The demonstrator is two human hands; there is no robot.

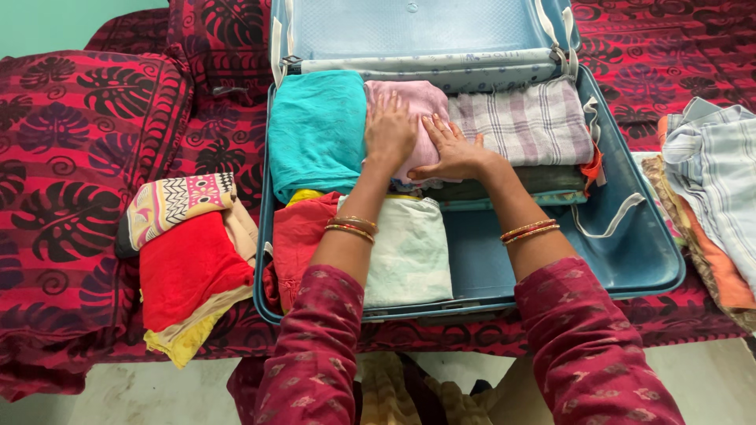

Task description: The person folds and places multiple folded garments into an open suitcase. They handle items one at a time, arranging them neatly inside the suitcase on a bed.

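Note:
An open blue suitcase (630, 260) lies on a bed. Both my hands press flat on a folded pink cloth (417, 98) in its back row. My left hand (390, 130) rests on the cloth's left part, fingers together. Beside it, my right hand (453, 149) has its fingers spread over the cloth's right edge. A folded teal cloth (315, 130) lies left of the pink one, and a checked grey cloth (524, 122) right of it. Nearer me sit a red garment (303, 232) and a folded pale white cloth (409, 252). Neither hand grips anything.
A pile of red, yellow and patterned clothes (189, 264) sits on the red leaf-print bedspread (71, 157) left of the suitcase. To the right lies a stack of striped blue and orange clothes (713, 189). The suitcase lid (417, 27) stands open behind.

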